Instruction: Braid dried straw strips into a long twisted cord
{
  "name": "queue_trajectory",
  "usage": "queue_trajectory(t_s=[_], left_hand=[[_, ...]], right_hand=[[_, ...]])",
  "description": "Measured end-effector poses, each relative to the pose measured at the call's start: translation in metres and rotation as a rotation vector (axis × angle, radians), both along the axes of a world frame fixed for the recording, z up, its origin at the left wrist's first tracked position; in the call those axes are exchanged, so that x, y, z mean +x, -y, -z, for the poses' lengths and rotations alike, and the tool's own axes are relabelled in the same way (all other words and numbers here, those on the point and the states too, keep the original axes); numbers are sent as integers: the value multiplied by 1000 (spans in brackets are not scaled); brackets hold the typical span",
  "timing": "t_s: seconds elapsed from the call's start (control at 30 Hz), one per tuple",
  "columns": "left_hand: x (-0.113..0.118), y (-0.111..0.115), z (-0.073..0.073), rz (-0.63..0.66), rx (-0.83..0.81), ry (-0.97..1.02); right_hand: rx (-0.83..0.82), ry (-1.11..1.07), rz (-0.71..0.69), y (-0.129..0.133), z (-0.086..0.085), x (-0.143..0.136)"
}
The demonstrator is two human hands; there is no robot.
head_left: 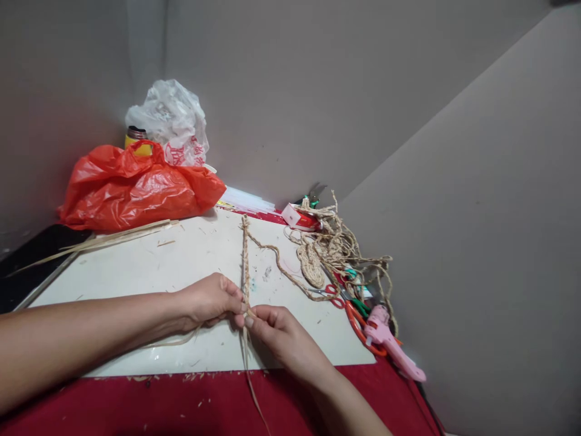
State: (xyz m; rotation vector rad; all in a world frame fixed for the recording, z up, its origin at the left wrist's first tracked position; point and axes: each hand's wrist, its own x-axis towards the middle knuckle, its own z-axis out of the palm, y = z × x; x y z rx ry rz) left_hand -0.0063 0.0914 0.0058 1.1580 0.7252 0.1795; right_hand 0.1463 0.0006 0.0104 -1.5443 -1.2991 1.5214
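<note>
A straw braid (246, 260) runs down the middle of the white board (190, 254), its lower end between my two hands. My left hand (213, 301) pinches the braid from the left, thumb and fingertips closed on it. From the right, my right hand (275, 330) grips the strands at the same spot, its thumb almost touching the left fingertips. Loose straw strands (247, 357) hang below the hands over the red cloth. From the braid's top a thinner twisted cord (276, 257) curves off to the right.
Tangled straw cord (345, 242) and a coiled oval (311, 266) lie right, beside red-handled scissors (334, 297) and a pink glue gun (385, 339). Flat straw strips (122, 236) rest at left. Behind sit a red plastic bag (140, 188), a white bag (170, 115) and a yellow jar (136, 140).
</note>
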Motion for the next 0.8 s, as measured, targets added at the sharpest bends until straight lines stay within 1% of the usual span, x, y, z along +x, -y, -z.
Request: queue_trajectory(t_s=[0.17,0.3,0.4,0.47,0.53,0.6,0.63,0.73,0.8], left_hand=[[0,-1,1,-2,9,-22],[0,-1,3,-28,36,-48],[1,0,4,-44,39,-77],[2,0,5,-52,40,-74],[2,0,7,-59,41,-67],[1,0,8,-73,39,-69],[1,1,8,-75,43,-71],[1,2,10,-87,100,-79],[1,3,10,-103,150,-52]], right_hand=[[9,160,-51,6,-6,12],[-66,300,-146,11,-15,33],[-41,436,-180,11,-21,52],[54,586,-108,5,-25,60],[216,721,18,-6,-33,60],[379,758,94,-22,-42,47],[442,730,87,-31,-47,35],[598,632,15,-67,-56,-13],[674,582,-89,-95,-53,-48]])
